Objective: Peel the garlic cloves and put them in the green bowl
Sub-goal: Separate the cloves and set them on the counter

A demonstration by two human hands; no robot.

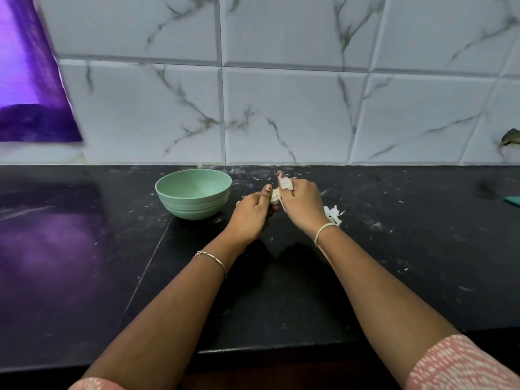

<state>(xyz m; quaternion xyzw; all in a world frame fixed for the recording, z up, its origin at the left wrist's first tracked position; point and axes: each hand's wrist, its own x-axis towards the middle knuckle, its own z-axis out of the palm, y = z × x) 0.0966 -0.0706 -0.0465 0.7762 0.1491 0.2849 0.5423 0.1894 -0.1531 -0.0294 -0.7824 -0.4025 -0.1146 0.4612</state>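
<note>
**Item: garlic clove, part-peeled, in hand**

Location: small pale garlic clove [274, 195], held just above the black stone counter [394, 249], a little to the right of the round pale-green ribbed bowl [194, 206]. Fingers hide most of it.

Hands: left hand [253, 211] curled round the clove, thumb laid on top. Right hand [302, 204] pinches a thin white strip of papery skin [285, 182], lifted up and away from the clove.

Handling (judged): very light, small and firm. It is probably slick once bare, so it is best held across its broad sides between thumb and fingertips. The skin is dry, flimsy and quick to tear. Take it at a loose edge near the tip and draw it along the length.

Nearby: heap of white discarded peelings [333, 213] on the counter beside the right wrist. No clove shows in the visible part of the bowl's inside.
</note>
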